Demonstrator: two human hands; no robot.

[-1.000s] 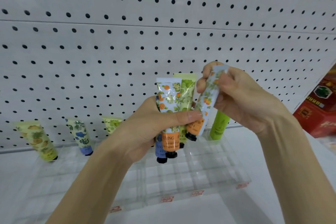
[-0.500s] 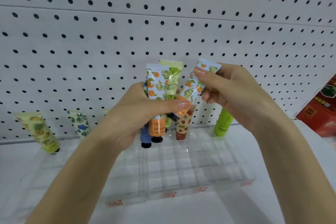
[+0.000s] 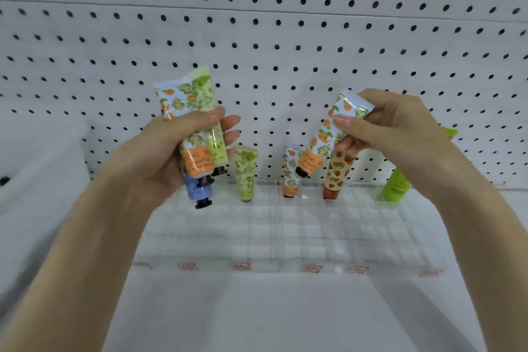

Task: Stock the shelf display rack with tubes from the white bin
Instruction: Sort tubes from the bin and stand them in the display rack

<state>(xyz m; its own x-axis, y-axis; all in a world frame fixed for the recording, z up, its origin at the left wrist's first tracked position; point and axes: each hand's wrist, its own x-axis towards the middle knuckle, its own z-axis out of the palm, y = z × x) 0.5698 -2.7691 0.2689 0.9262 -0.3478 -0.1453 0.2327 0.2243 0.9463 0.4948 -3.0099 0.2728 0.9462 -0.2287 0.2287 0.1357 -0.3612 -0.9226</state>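
My left hand (image 3: 171, 151) grips a bunch of three tubes (image 3: 194, 128), caps down: an orange-print one in front, a green one behind, a blue one lowest. My right hand (image 3: 383, 126) pinches a single orange-print tube (image 3: 320, 146) by its top end, tilted, its black cap hanging just above the rack's back row. The clear acrylic display rack (image 3: 285, 234) lies on the white shelf. In its back row stand a green tube (image 3: 245, 171), an orange-print tube (image 3: 290, 173), a strawberry-print tube (image 3: 338, 174) and a plain green tube (image 3: 395, 186).
White pegboard (image 3: 285, 37) forms the wall right behind the rack. The white shelf surface (image 3: 285, 317) extends toward me in front of the rack. A white raised edge (image 3: 43, 151) stands at the left. The white bin is not in view.
My hands have drawn apart: the left with its bunch went left, the right carried the single orange-print tube right and down toward the back row. The view shifted right.
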